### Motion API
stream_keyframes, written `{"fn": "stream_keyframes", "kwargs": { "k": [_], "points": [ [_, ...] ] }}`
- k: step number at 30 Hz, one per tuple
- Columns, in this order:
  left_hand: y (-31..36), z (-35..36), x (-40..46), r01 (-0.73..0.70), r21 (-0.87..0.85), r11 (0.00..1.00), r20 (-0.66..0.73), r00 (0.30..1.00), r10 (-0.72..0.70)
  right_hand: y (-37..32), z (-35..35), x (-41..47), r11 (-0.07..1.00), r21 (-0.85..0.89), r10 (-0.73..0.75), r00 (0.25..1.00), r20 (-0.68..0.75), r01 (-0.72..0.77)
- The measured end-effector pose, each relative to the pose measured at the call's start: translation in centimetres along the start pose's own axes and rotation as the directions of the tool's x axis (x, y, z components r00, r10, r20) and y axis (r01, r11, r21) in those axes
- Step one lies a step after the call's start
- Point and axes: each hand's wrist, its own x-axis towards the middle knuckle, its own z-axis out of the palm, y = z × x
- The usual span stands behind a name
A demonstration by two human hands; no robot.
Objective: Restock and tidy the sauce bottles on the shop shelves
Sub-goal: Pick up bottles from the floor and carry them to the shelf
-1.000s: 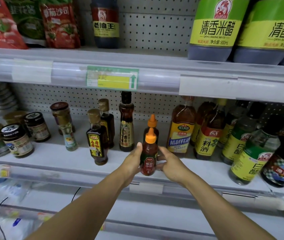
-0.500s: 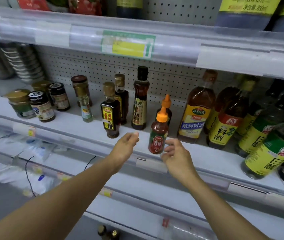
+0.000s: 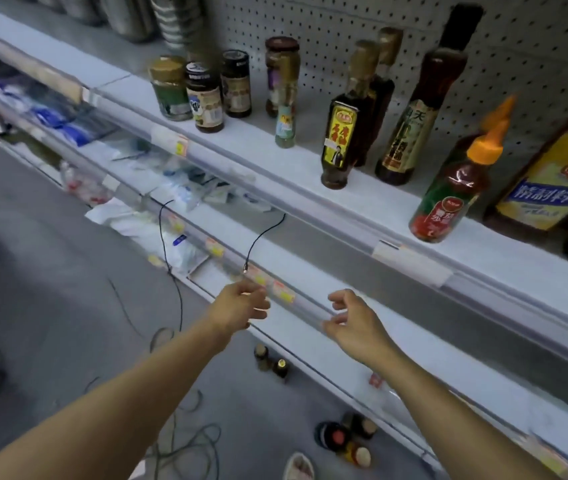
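likely glass, slick and breakable, the bottles on the floor (image 3: 345,436) below the shelf (image 3: 397,202) want your left hand (image 3: 241,306) and right hand (image 3: 355,323), now loosely curled and empty, round their bodies, not caps.

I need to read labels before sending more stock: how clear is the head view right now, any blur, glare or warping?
Head view: wide-angle warp tilts the shelf steeply. Motion blur softens everything. The orange-capped sauce bottle label is only partly legible. Floor bottles are smeared. Mild sheen on the shelf's front rail. Both hands, left and right, are soft-edged.
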Motion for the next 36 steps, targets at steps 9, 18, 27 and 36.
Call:
{"fn": "stream_keyframes", "kwargs": {
  "k": [9,18,27,36],
  "points": [
    [-10.7,-5.9,2.5,0.176,0.021,0.984,-0.03,0.984,-0.175,3.3,9.8,1.0,0.983,-0.066,0.181,0.976,0.125,-0.173],
    [-23.3,-5.2,8.9,0.24,0.096,0.966,0.072,0.966,-0.247,10.7,20.4,4.1,0.95,-0.184,0.285,0.942,0.178,-0.252],
    [-37.0,-0.2,21.7,0.257,0.183,0.949,0.071,0.959,-0.273,22.8,30.4,12.2,0.934,-0.061,0.357,0.928,0.102,-0.353],
    [-46.4,5.7,34.5,0.124,0.26,0.958,0.03,0.99,-0.136,34.4,38.3,21.4,0.955,-0.005,0.297,0.955,-0.007,-0.298]
  ]
}}
